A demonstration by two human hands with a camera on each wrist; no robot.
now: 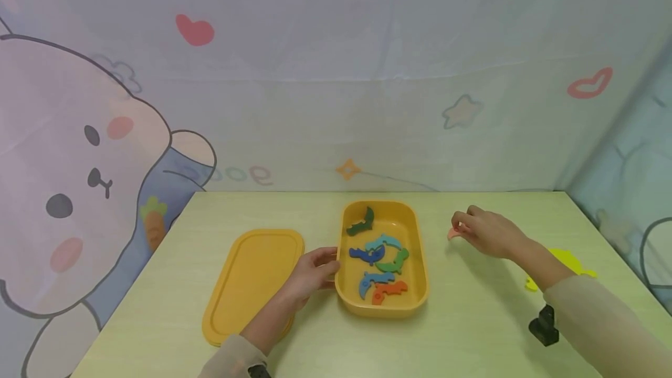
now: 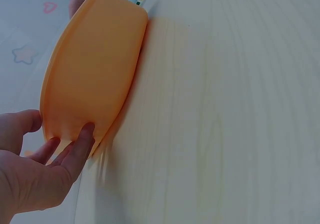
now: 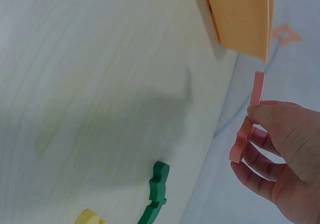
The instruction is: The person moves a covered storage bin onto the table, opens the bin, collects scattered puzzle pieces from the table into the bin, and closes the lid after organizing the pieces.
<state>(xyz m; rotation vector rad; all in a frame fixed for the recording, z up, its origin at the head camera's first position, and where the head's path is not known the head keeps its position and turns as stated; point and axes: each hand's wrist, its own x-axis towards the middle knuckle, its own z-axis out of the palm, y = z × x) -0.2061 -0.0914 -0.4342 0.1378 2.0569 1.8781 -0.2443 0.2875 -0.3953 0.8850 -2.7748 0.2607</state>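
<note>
A yellow plastic box (image 1: 421, 273) holds several flat, curved toy pieces, among them a dark green piece (image 1: 362, 223), a dark blue piece (image 1: 367, 254) and an orange piece (image 1: 388, 289). Against the box's left side rest the fingers of my left hand (image 1: 311, 276); in the left wrist view they touch the outer wall (image 2: 95, 59), thumb by the rim. Right of the box, above the table, my right hand (image 1: 488, 232) pinches a salmon-pink wavy piece (image 3: 241, 143) between thumb and fingers.
The yellow lid (image 1: 257, 284) lies flat on the table, left of the box. Partly behind my right forearm is a bright yellow piece (image 1: 567, 258). A green piece (image 3: 158, 184) on the table shows in the right wrist view. A printed cloth backdrop (image 1: 315, 104) hangs behind the table.
</note>
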